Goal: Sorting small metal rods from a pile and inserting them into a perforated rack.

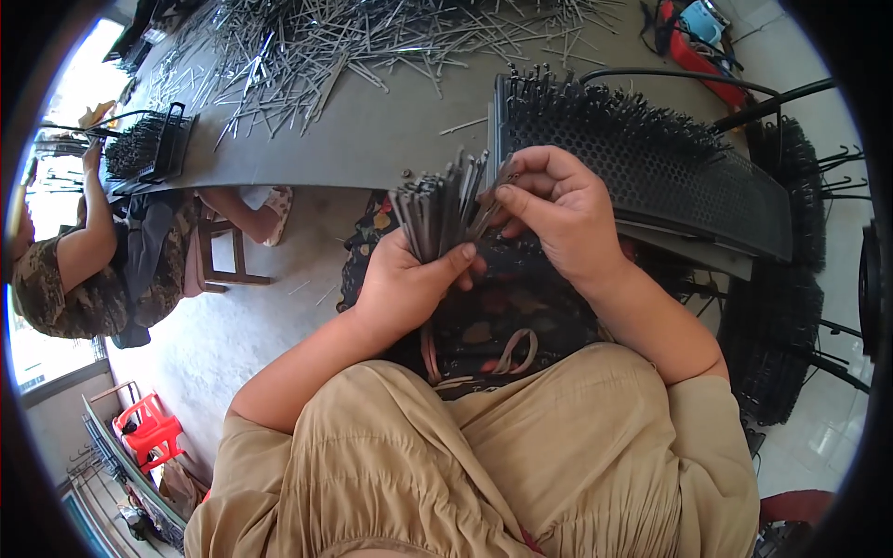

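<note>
A bundle of thin dark metal strips [434, 212] stands roughly upright in my left hand [405, 284], whose fingers and thumb wrap round its lower part. My right hand [566, 216] is beside the top of the bundle, thumb and fingers pinched on a thin metal strip [498, 192]. That strip slants close to the bundle; I cannot tell whether it is touching it. Just beyond my right hand is a black perforated rack [642, 172] with many dark strips standing in rows along its far side.
Loose metal strips [372, 46] lie heaped across the far part of the grey table [344, 149]. At the left a co-worker [93, 265] sits by another filled rack [144, 149]. More loaded black racks [777, 325] stand at the right. A red stool [149, 430] is at lower left.
</note>
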Demonstrator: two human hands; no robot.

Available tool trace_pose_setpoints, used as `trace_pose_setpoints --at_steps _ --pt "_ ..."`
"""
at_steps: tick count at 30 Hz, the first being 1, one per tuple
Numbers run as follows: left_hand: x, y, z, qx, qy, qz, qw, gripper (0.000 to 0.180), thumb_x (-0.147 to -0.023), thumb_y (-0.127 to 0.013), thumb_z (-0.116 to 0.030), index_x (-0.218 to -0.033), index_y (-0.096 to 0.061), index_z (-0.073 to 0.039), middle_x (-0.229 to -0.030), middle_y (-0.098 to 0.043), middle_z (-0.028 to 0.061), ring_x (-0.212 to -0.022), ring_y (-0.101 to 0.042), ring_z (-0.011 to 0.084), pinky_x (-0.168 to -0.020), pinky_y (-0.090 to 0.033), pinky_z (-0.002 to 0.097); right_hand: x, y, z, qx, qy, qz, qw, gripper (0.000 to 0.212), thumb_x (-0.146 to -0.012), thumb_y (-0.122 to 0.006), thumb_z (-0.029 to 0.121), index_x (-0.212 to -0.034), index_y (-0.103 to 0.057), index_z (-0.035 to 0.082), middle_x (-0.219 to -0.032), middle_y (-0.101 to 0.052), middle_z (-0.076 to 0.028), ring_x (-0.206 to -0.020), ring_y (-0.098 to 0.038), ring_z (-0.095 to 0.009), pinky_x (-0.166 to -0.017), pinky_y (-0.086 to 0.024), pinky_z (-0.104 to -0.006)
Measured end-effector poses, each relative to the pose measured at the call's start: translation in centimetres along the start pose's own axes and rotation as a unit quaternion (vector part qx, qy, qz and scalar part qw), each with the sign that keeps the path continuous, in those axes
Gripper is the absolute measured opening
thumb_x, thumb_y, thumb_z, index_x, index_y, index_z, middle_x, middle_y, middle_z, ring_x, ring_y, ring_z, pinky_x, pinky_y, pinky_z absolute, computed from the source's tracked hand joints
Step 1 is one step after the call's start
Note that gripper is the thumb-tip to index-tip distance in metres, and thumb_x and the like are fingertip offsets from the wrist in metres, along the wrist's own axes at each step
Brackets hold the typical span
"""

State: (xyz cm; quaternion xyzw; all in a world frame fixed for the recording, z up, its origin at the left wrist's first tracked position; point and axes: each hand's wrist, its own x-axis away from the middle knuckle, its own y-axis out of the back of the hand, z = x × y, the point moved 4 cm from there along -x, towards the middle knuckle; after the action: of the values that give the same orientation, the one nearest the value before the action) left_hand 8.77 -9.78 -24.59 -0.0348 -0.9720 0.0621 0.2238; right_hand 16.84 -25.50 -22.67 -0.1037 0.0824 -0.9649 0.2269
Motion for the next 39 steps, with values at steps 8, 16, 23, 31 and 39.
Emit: trace_pose_setpoints --at_steps 8,16,23,31,39 --pt "-1.0 -0.8 0.3 0.041 -0.003 -0.008 0.999 0.011 -0.092 -0.06 -0.007 -0.101 -0.062 -0.001 -0.084 -0.068 0.0059 -0.067 -0.063 0.0089 -0.047 -0.048 0.0216 0.4 0.7 0.1 0.057 0.074 -0.026 0.995 0.027 -0.09 -0.061 -0.002 -0.116 -0.055 0.001 -0.097 -0.068 -0.01 -0.085 -0.066 -0.012 -0.064 -0.053 -0.0212" --pt "-0.8 -0.8 0.4 0.047 -0.017 -0.032 0.998 0.011 -0.092 -0.061 -0.009 -0.099 -0.061 0.0 -0.084 -0.068 0.0071 -0.065 -0.064 0.0096 -0.045 -0.047 0.0211 0.6 0.9 0.7 0.063 0.086 -0.022 0.994 0.025 -0.09 -0.062 -0.001 -0.114 -0.057 0.0 -0.097 -0.068 -0.01 -0.087 -0.066 -0.013 -0.066 -0.054 -0.0216" --pt "-0.6 -1.2 0.1 0.078 -0.026 -0.033 0.996 0.011 -0.092 -0.061 -0.009 -0.098 -0.061 0.0 -0.083 -0.069 0.0073 -0.068 -0.065 0.0098 -0.045 -0.047 0.0214 0.3 1.0 0.9 0.043 0.109 -0.044 0.992 0.019 -0.09 -0.061 0.0 -0.109 -0.059 0.0 -0.096 -0.069 -0.012 -0.086 -0.068 -0.015 -0.063 -0.055 -0.0227" --pt "-0.9 -0.3 0.7 0.061 0.026 -0.04 0.997 0.009 -0.091 -0.063 -0.011 -0.096 -0.062 -0.004 -0.078 -0.067 0.0045 -0.059 -0.058 0.0073 -0.046 -0.042 0.0204 -1.5 6.6 5.0 -0.02 0.235 -0.128 0.963 0.014 -0.091 -0.061 0.001 -0.105 -0.059 0.0 -0.095 -0.07 -0.016 -0.083 -0.07 -0.018 -0.061 -0.056 -0.0229" --pt "-0.8 0.0 1.5 0.057 0.027 -0.054 0.997 0.009 -0.09 -0.064 -0.012 -0.097 -0.062 -0.006 -0.076 -0.066 0.0027 -0.058 -0.057 0.0069 -0.047 -0.041 0.0207 -0.9 9.1 7.8 0.237 0.439 -0.169 0.85 0.015 -0.089 -0.062 -0.004 -0.104 -0.06 -0.002 -0.099 -0.07 -0.017 -0.089 -0.069 -0.017 -0.063 -0.055 -0.0206"
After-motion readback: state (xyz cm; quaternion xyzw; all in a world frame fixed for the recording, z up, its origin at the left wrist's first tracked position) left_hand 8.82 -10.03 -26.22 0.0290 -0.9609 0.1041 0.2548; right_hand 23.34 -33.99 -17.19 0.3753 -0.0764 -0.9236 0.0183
